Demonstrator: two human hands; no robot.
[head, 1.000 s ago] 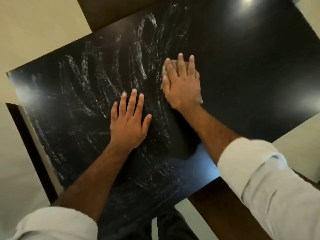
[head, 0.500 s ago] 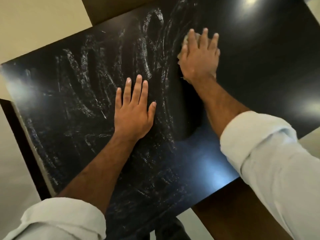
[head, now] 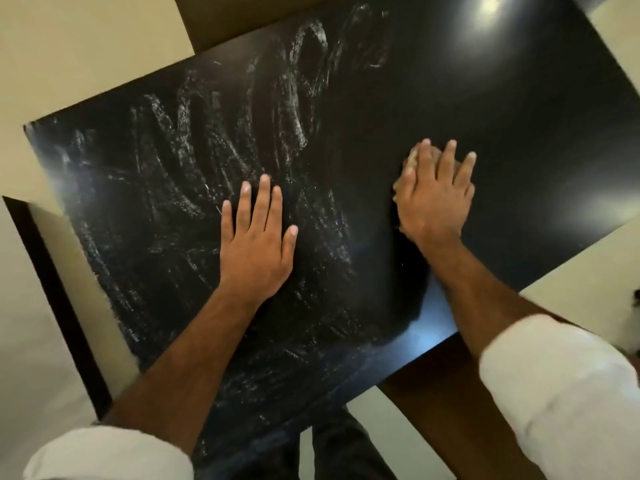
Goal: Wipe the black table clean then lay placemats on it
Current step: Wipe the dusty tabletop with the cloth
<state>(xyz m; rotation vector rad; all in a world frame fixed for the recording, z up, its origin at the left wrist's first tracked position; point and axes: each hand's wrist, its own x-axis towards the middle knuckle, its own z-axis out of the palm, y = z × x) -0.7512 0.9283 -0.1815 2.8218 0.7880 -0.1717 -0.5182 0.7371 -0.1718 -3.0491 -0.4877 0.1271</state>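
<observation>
The black table (head: 519,133) fills most of my view, set at a slant, with its near edge running from lower left up to the right. Its left half is covered in pale, streaky smears (head: 207,174) that loop and curve across the glossy top. The right half is dark and shiny, with a bright spot of reflected light (head: 490,8) near the far edge and a softer glow at the right.

My right hand (head: 433,199) lies flat on a pale cloth (head: 411,160), right where the smears meet the shiny part. The fingers are straight and a little spread, pressing down. Only a bit of the cloth shows, past my forefinger and along the thumb side; the rest is hidden under the palm.

My left hand (head: 258,244) rests palm down on the smeared part, near the middle of the table and well apart from the right one. Its fingers are straight and close together, the thumb out to the side, holding nothing.

Both forearms are bare, with white sleeves rolled up: left sleeve (head: 104,459), right sleeve (head: 561,393). Under the near edge I see my dark trousers (head: 339,445). A brown wooden surface (head: 433,410) sits below the table's near right corner, and another brown piece (head: 225,19) shows beyond the far edge. The floor (head: 69,46) around is pale cream.
</observation>
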